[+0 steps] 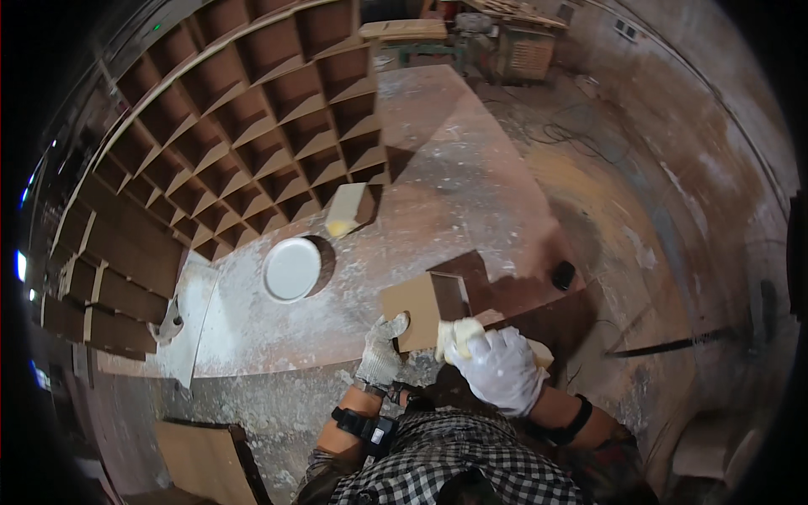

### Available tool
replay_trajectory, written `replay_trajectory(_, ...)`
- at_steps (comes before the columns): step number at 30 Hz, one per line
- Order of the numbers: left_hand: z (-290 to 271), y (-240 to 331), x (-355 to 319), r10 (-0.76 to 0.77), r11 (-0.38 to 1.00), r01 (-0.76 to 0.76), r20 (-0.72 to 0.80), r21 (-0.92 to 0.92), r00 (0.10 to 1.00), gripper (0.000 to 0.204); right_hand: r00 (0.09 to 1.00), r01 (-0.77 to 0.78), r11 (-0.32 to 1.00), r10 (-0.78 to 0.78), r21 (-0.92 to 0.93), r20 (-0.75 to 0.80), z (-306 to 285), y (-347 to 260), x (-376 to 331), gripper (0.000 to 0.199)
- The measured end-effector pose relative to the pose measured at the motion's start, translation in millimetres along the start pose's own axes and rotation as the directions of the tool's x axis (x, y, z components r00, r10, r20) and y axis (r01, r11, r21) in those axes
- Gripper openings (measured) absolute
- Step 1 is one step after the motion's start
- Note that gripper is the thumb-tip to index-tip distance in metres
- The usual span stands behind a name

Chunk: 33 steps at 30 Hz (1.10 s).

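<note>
Near the front edge of the table, an open brown board box [410, 310] stands tilted. My left hand [383, 349], in a knit glove, grips its left side with the thumb on the outer face. My right hand [503, 370], in a white glove, is closed round a pale cream, soft-looking block [459, 335] held at the box's near right corner. I cannot make out exactly what the block is. Another pale bit shows past the right side of that hand. A round white tub or lid [292, 269] lies to the left, below a light block with a yellowish end [348, 212].
A large brown shelf unit of square compartments [278, 101] rises at the far left. The tabletop [446, 160] is smeared white. A small black object [563, 275] sits at its right edge. Brown board [206, 459] stands at lower left; cables [581, 130] trail on the floor.
</note>
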<state>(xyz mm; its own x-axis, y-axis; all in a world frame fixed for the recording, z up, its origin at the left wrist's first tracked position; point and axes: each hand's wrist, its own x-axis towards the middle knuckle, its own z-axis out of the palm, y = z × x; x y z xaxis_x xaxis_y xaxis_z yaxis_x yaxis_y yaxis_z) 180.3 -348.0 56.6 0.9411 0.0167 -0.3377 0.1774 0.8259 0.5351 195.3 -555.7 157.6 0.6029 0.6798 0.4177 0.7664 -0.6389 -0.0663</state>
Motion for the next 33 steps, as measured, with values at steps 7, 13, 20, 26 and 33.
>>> replay_trajectory(7, 26, -58, 5, -0.119, 0.99, 0.128, 0.125, -0.067, 0.985, 0.049, 0.872, -0.199, 0.412, 0.489, 0.889, -0.032, -72, 66, -56, 0.025)
replay_trajectory(13, 89, -113, -3, -0.24, 0.969, 0.247, 0.163, -0.027, 0.957, 0.055, 0.917, -0.323, 0.747, 0.399, 0.581, -0.003, -87, 153, -84, 0.036)
replay_trajectory(20, 105, -158, -5, -0.151, 0.969, 0.065, 0.359, 0.239, 0.921, 0.061, 0.735, -0.504, 0.479, 0.674, 0.719, 0.066, -106, 139, -161, 0.03)
replay_trajectory(26, 144, -162, 23, -0.249, 0.966, 0.203, 0.367, 0.161, 0.896, 0.064, 0.67, -0.41, 0.386, 0.742, 0.826, -0.015, -89, 113, -205, 0.033)
replay_trajectory(33, 168, -152, 78, 0.002, 0.774, -0.298, 0.469, 0.558, 0.883, 0.059, 0.578, -0.504, -0.122, 0.688, 0.855, 0.439, -127, 113, -196, 0.025)
